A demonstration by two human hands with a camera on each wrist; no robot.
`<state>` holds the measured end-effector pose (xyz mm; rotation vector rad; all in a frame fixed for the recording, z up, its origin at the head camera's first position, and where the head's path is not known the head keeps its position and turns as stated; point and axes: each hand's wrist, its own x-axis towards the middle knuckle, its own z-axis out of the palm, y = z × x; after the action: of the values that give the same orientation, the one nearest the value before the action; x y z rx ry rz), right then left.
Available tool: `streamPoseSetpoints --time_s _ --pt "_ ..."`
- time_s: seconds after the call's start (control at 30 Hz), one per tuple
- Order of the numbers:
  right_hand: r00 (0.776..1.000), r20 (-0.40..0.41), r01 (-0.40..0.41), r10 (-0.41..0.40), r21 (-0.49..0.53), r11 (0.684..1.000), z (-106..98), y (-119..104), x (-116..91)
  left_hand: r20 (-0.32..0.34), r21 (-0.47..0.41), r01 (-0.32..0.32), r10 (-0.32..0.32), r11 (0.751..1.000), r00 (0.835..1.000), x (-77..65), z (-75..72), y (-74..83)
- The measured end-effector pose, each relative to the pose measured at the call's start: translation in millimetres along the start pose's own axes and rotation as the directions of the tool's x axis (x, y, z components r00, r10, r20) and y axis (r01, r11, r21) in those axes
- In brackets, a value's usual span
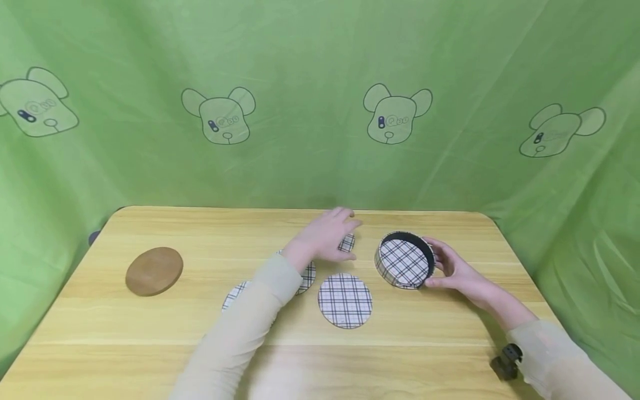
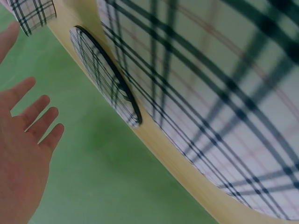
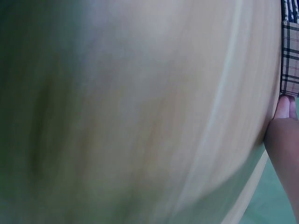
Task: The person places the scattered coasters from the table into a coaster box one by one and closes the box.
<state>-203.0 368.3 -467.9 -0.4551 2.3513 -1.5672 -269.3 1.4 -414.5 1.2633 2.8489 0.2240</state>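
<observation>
A wooden tabletop (image 1: 415, 339) is shown in front of a green curtain (image 1: 310, 161). A round, plaid-covered box (image 1: 386, 270) is placed towards the tabletop's right edge, with its mouth upward and plaid seen inside. Its outer wall is held by the right hand (image 1: 457, 273), the grip wrapped around the side facing the right edge. Near the far edge, a plaid disc (image 1: 347, 243) is partly covered by the left hand (image 1: 327, 236). That grip is wide and empty, the fingers spread; no contact with the disc can be made out.

Nearer the near edge, a front disc (image 1: 345, 301) is fully exposed, while a middle disc (image 1: 308, 276) and a left-hand disc (image 1: 233, 293) are partly hidden by the left sleeve (image 1: 240, 333). A brown round board (image 1: 154, 271) is set near the left edge.

The far disc could be nudged towards the far edge if it is pushed rather than lifted, being thin and flat. The two hidden discs could be dragged by the low sleeve. The box, being held from one side only, could be swivelled or tipped if bumped opposite.
</observation>
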Motion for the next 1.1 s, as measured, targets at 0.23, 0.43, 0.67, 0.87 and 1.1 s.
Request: streamPoseSetpoints --time_s 0.23,0.43,0.67,0.87,1.1 --pt "1.000 0.004 0.015 -0.015 0.002 1.000 0 -1 0 0.010 -0.055 0.029 -0.028 0.998 1.000 -1.7 3.7 -11.7" --pt "1.000 0.009 0.011 -0.011 0.010 1.000 1 -3 0 0.006 -0.123 0.054 -0.054 0.991 0.999 -2.1 8.0 -19.9" --pt "1.000 0.006 0.008 -0.008 0.008 1.000 0 -5 -2 0.028 -0.165 0.107 -0.104 0.980 0.994 -5.1 12.5 -26.1" --pt "1.000 0.007 0.006 -0.006 0.009 1.000 0 -5 -1 0.051 -0.181 0.148 -0.141 0.972 0.989 -2.5 20.3 -33.4" --pt "1.000 0.009 0.010 -0.010 0.012 1.000 0 -4 -1 0.073 -0.198 0.154 -0.143 0.968 0.987 -3.0 22.2 -37.5"
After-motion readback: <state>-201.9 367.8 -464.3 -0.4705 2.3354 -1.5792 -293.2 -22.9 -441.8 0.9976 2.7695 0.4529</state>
